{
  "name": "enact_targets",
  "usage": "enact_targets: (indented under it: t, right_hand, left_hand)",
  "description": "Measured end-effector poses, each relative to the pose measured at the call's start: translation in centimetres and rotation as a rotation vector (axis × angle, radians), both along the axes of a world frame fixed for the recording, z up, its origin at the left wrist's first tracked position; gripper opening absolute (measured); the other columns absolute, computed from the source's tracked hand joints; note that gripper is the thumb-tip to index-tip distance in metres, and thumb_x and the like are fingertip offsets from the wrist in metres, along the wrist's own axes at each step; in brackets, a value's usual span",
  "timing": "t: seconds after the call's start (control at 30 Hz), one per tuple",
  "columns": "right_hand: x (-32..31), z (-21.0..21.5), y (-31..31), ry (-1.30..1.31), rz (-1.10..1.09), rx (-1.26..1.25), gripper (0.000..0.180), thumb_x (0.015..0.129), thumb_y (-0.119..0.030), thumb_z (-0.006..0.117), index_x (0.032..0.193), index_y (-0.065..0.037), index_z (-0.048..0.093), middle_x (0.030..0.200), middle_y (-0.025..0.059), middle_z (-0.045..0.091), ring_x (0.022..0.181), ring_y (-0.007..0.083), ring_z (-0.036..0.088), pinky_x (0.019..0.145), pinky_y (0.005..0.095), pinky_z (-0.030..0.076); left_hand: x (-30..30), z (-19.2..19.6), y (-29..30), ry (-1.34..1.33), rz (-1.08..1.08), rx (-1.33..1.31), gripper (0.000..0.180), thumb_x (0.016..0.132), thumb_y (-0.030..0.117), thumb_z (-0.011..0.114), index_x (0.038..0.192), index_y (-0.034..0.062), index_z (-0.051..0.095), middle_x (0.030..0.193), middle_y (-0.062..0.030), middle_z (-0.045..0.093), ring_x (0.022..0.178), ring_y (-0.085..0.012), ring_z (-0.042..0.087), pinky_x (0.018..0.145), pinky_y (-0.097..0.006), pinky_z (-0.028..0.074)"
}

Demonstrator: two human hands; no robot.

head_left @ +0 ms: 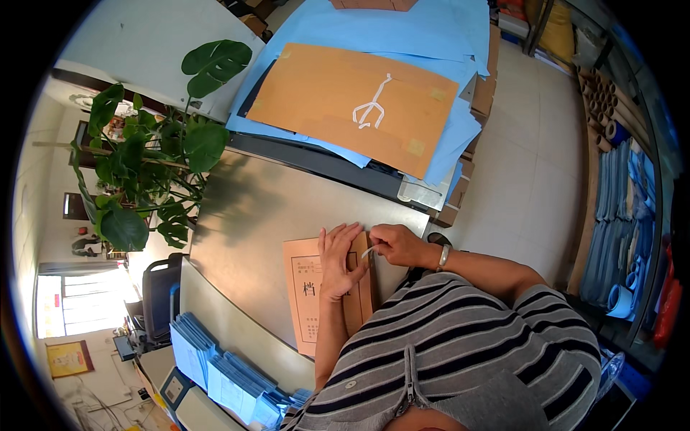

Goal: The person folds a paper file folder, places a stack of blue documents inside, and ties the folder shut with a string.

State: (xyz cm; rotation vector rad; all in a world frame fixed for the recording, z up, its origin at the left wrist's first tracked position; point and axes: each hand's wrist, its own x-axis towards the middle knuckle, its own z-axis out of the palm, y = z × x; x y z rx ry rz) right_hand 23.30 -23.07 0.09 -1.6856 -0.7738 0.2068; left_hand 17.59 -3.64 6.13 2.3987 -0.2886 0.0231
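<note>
A brown kraft-paper file folder with dark print lies on the tan tabletop in front of me. My left hand rests flat across the folder's upper part, fingers stretched and covering some of the print. At the folder's right edge, my right hand is closed in a pinch on a narrow white strip. That strip reaches from my fingertips toward the folder; its far end cannot be made out clearly. A light bangle circles my right wrist.
Beyond the table, a large brown cardboard sheet with white strips on it lies over blue sheets. A leafy plant stands left. Stacked blue folders are at lower left. Shelves with cardboard tubes stand right.
</note>
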Motion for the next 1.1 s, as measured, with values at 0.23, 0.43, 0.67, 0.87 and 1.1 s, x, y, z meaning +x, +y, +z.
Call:
enact_targets:
  t: [0.23,0.43,0.67,0.87,1.1]
  right_hand:
    - [0.2,-0.1,-0.1,-0.131,0.002,0.016,0.011,0.084,0.001,0.063,0.084,-0.003,0.053,0.073,0.0131,0.056,0.067,0.0309,0.061,0.060,0.0400,0.048]
    - [1.0,0.5,-0.5,0.246,0.166,-0.051,0.009,0.090,-0.002,0.065,0.088,-0.002,0.056,0.071,0.0072,0.063,0.064,0.0154,0.065,0.059,0.0303,0.051]
    - [0.7,-0.5,0.4,0.558,0.199,0.128,0.011,0.092,-0.002,0.065,0.085,-0.003,0.056,0.068,0.0020,0.062,0.065,0.0099,0.063,0.058,0.0255,0.049]
    - [0.4,-0.3,0.3,0.558,0.163,0.047,0.011,0.092,0.000,0.064,0.087,-0.003,0.055,0.068,0.0031,0.062,0.061,0.0102,0.060,0.057,0.0248,0.049]
    - [1.5,-0.4,0.1,0.828,0.248,0.094,0.011,0.092,-0.001,0.065,0.087,-0.002,0.055,0.070,0.0051,0.063,0.061,0.0135,0.063,0.055,0.0276,0.053]
  left_hand:
    - [0.1,-0.1,-0.1,-0.007,-0.001,0.005,0.077,0.059,0.013,0.075,0.134,0.0120,0.058,0.136,-0.0089,0.059,0.135,-0.0316,0.045,0.122,-0.052,0.009]
    - [0.0,-0.2,0.0,-0.012,0.004,0.000,0.077,0.059,0.013,0.075,0.134,0.0114,0.058,0.135,-0.0098,0.060,0.134,-0.0318,0.046,0.122,-0.052,0.010]
    - [0.1,-0.1,0.0,-0.012,0.005,0.000,0.077,0.057,0.012,0.075,0.133,0.0109,0.059,0.133,-0.0101,0.060,0.133,-0.0314,0.047,0.122,-0.052,0.010]
    - [0.0,-0.1,-0.1,-0.012,0.013,-0.004,0.076,0.058,0.012,0.075,0.132,0.0112,0.059,0.132,-0.0100,0.061,0.133,-0.0314,0.047,0.122,-0.052,0.011]
    - [0.0,-0.1,-0.1,-0.011,0.017,-0.005,0.076,0.057,0.013,0.075,0.132,0.0121,0.059,0.131,-0.0107,0.061,0.132,-0.0315,0.048,0.122,-0.052,0.011]
